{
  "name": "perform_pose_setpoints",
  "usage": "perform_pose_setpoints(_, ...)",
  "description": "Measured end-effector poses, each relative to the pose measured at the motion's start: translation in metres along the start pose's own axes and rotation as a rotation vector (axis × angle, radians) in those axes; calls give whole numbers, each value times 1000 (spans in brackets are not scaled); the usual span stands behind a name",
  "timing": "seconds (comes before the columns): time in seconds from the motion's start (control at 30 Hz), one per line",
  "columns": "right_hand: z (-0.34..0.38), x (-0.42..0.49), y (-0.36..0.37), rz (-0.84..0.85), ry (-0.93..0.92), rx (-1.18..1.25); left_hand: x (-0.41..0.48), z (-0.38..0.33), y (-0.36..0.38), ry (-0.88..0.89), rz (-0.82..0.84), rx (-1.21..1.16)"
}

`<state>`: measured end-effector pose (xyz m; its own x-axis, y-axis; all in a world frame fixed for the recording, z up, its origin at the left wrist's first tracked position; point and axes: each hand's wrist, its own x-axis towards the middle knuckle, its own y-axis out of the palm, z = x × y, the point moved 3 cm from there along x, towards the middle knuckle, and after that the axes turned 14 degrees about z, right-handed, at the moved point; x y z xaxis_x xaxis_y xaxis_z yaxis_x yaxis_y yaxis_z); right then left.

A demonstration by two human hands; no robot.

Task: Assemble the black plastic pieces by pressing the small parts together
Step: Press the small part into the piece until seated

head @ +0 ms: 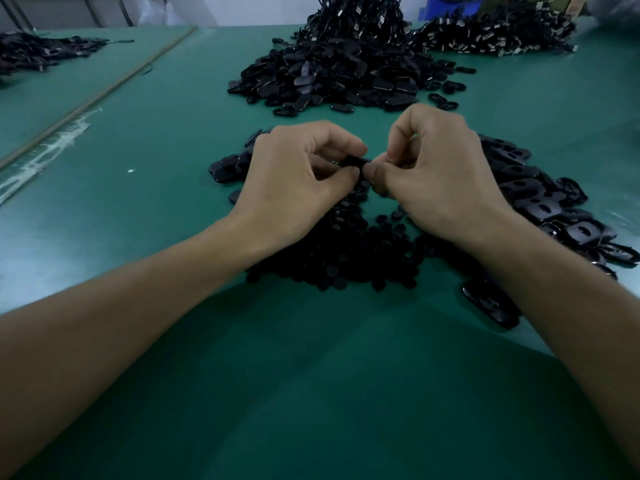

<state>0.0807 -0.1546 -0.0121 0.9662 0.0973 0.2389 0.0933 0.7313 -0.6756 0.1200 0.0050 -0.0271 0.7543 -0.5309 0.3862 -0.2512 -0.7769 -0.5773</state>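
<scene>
Two bare hands meet over the middle of the green tabletop (311,375). The left hand (294,181) and the right hand (440,178) both have their fingers curled, and thumb and forefinger of each pinch the same one small black piece (356,161), one hand at each end. The piece is held in the air between the fingertips, just above the heaps. Whether it is one part or two pressed together cannot be told.

Three groups of loose black parts lie under and beside the hands. A pile of small round discs (339,258) sits below the wrists, toward the near edge. A pile of flat shells with oval holes (540,199) spreads from the right hand toward the right edge. A smaller cluster of shells (230,166) shows just left of the left hand. One single shell (491,306) lies apart, beside the right forearm. The parts in each pile are too many to count.

Three more heaps stand toward the far edge: a tall central heap (332,74), a heap with metal-tipped parts (495,36) at the far right corner, and a low heap (38,51) at the far left corner. One long thin strip (104,91) runs slantwise across the left side of the tabletop, and one white speck (131,170) lies left of the left hand.
</scene>
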Motion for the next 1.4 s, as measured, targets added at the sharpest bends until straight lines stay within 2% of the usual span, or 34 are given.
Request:
perform_pose_setpoints(0.23,3,0,4,13,-28,1,-1,1,-1,13,-50,143)
perform_pose_setpoints(0.47,2,1,6,95,-82,37,2,6,-2,-27,-53,124)
perform_pose_setpoints(0.63,-4,4,5,13,-65,-36,4,9,-2,-56,-3,-55)
perform_pose_setpoints(0.83,-16,7,2,102,-10,172,6,13,-2,-102,69,-337)
perform_pose_setpoints(1.07,-19,7,0,122,-9,299,5,12,-1,-132,71,-424)
perform_pose_setpoints(1.4,-17,9,0,97,6,125,5,11,-1,-169,77,-428)
